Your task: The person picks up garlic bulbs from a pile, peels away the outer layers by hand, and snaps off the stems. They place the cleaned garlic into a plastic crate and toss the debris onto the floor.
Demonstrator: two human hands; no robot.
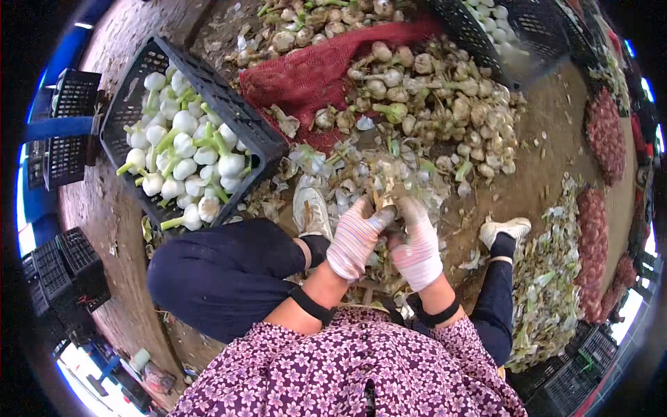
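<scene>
Pretty cramped spot on the ground here. Far left there are two stacks of empty black crates (66,128), partly cut off by the dark rim of the lens, so I can't count them properly. Next over is one black crate (240,118) full of cleaned white garlic bulbs (184,149), its near corner just beside the person's bent knee. The bare floor (111,208) between that crate and the stacks is about the only open strip on this side.

In the middle, both gloved hands are together over a heap of skins. The left hand (354,240) and the right hand (417,247) are both closed around one garlic bulb (384,199), which pokes up between the fingertips; most of it is hidden by the gloves. Two white shoes show, one each side of the hands.

Behind them sits one red mesh sack (313,73) with a big pile of uncleaned garlic (431,104) spilling across it, too many to count. Another black crate (500,28) is cut off at the top. To the right there's a patch of bare floor, then a ridge of trimmings (549,278), and at least three filled red net bags (603,132) along the edge, blurry.
</scene>
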